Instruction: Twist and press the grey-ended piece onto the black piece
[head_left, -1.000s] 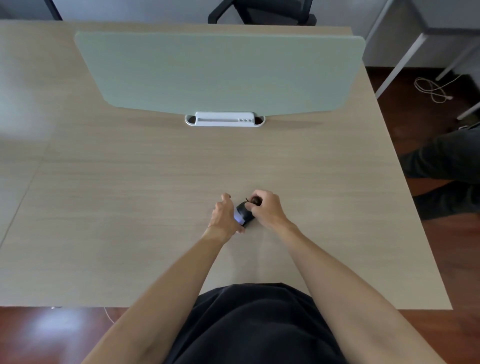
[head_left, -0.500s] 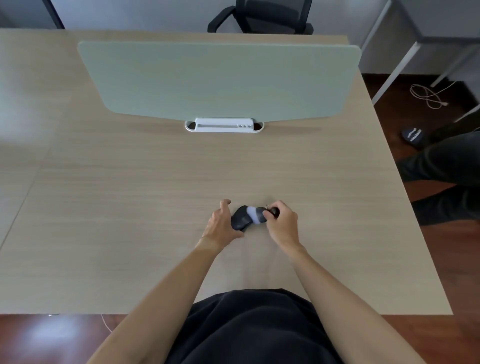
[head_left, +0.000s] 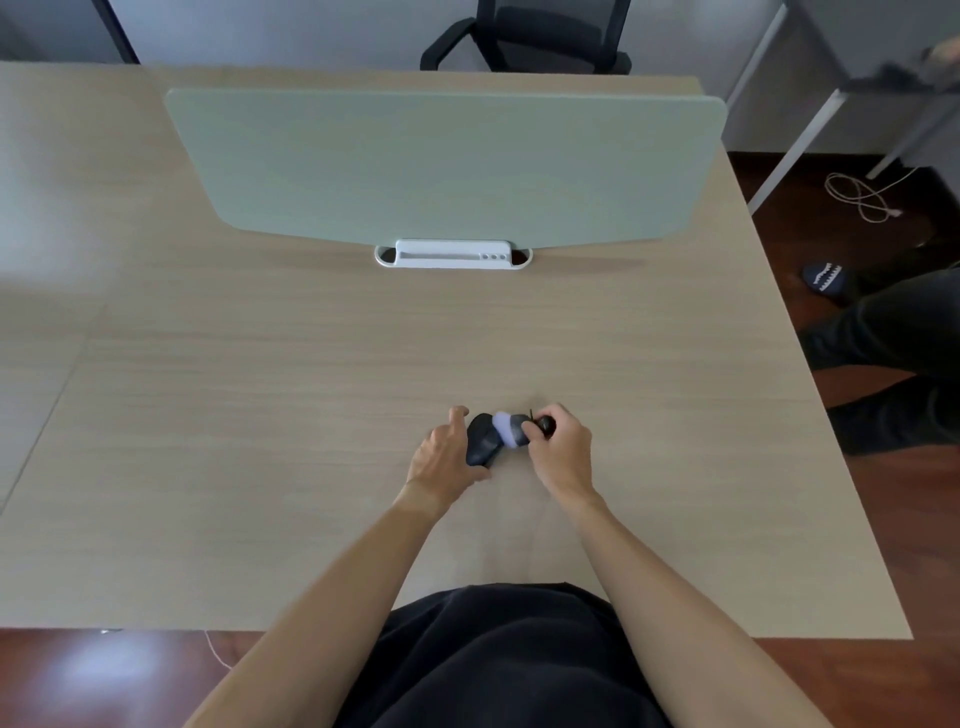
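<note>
Since half a second ago, little is changed: the small dark object with a pale lavender middle band (head_left: 500, 435) is kept low over the near middle of the desk, and both hands are held about where they were.

Left hand (head_left: 445, 457): fingers curled loosely round the dark left end, thumb raised; that end is held. Right hand (head_left: 563, 451): fingertips pinched on the small dark tip at the right end. What the object is cannot be told; it is blurred.

Risks, as judged: the pinch on the tip is slight, so a slip could be caused by any twist or pull, and the piece could be dropped onto the light wood-grain desk top (head_left: 260, 441). If the two ends are pulled apart, a loose part could roll off.

Surroundings, left to right: pale green privacy panel (head_left: 447, 166) set in a white plastic foot (head_left: 452, 254); black mesh office chair (head_left: 524, 36) behind; white coiled cable (head_left: 857, 195) on dark red-brown flooring; another person's dark-trousered legs (head_left: 893, 358) at far right.
</note>
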